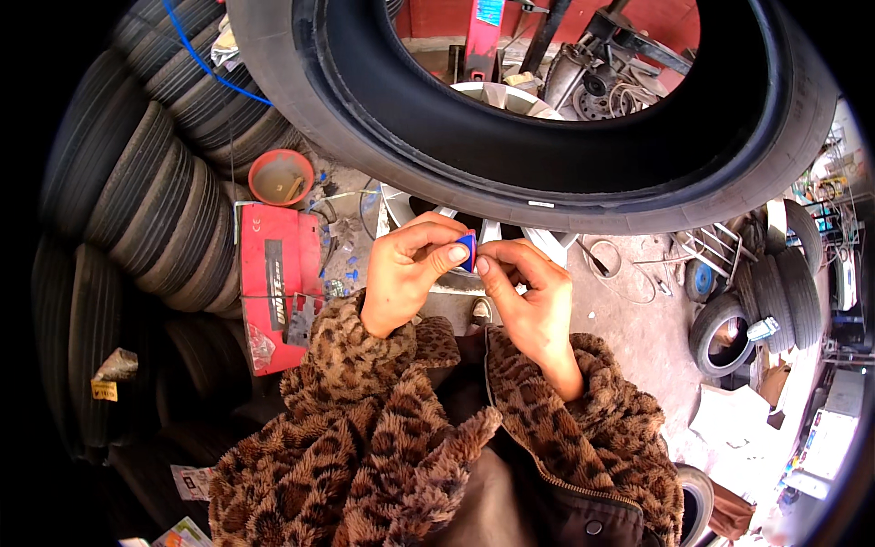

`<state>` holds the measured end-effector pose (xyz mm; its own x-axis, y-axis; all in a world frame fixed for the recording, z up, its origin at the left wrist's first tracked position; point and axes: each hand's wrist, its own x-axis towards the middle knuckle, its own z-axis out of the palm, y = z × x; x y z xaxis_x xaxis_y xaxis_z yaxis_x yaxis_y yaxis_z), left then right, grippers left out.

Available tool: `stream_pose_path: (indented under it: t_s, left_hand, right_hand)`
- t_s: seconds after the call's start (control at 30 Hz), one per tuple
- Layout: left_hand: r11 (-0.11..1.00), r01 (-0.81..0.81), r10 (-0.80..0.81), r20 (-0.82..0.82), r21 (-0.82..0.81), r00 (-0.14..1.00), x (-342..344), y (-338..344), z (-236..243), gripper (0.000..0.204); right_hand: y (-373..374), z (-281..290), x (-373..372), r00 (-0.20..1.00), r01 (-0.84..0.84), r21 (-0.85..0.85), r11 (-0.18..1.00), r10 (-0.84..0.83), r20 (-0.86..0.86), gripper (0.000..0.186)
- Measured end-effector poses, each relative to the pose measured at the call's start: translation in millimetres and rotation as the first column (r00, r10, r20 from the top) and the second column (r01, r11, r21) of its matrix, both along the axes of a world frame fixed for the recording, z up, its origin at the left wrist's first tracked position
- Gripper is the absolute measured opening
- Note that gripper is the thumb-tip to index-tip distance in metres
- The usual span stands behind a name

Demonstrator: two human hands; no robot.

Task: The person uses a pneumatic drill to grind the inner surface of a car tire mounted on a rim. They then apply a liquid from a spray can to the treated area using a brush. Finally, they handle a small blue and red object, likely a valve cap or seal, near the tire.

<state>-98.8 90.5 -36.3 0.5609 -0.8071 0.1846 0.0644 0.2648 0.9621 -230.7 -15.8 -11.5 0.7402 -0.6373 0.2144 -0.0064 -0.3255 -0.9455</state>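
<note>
Between my two hands is a small blue piece with a reddish edge (468,252); its exact kind is too small to tell. My left hand (406,272) pinches it between thumb and fingers. My right hand (536,305) is closed at the piece's other side, its thumb and fingertips pinching the edge. Just beyond my hands a large black tyre (419,169) stands tilted, its open middle facing me. Below the tyre, partly hidden by it and by my hands, is a silver spoked wheel (396,208).
Stacked tyres (137,191) line the left side. Near them are a red machine box (258,319) and an orange bucket (282,177) with something in it. A cable (629,296) lies on the floor at right, with more tyres (722,335) beyond. A blue hose (196,55) hangs at upper left.
</note>
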Motion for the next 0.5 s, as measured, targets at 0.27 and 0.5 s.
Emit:
stream_pose_path:
  t_s: [0.27,0.5]
  left_hand:
    - [0.995,-0.023,0.016,0.071,0.101,0.997,5,-5,4,0.012]
    - [0.991,-0.017,-0.007,0.180,0.132,0.984,6,-15,11,0.013]
  right_hand:
    - [-6,1,5,0.999,0.024,-0.051,0.998,-0.027,-0.041,0.009]
    - [-19,2,9,0.997,0.028,-0.075,0.997,-0.033,-0.066,0.010]
